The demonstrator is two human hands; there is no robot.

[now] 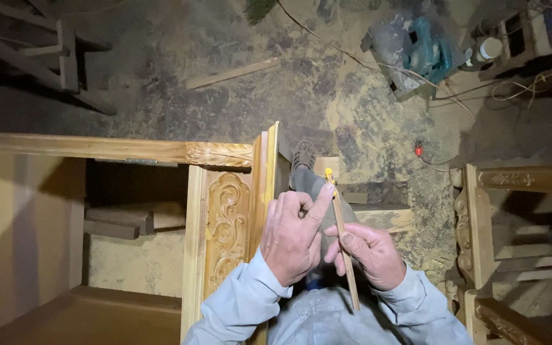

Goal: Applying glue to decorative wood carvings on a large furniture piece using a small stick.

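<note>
I observe open floor [327, 96] beyond the carved cabinet [228, 220] edge. My right hand [368, 252], grip closed, holds the thin stick [343, 236] just right of it; left hand [295, 233], forefinger extended, touches its yellow tip.

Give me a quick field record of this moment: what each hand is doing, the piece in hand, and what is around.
right hand: grips a thin wooden stick near its middle, stick tilted slightly off upright
left hand: index fingertip touches the stick's upper end, at a small yellow blob
nearest work: pale carved wooden cabinet frame, just left of the hands
floor: dusty, with a teal power tool, cables and a loose wood strip
right side: another carved wooden frame
</note>
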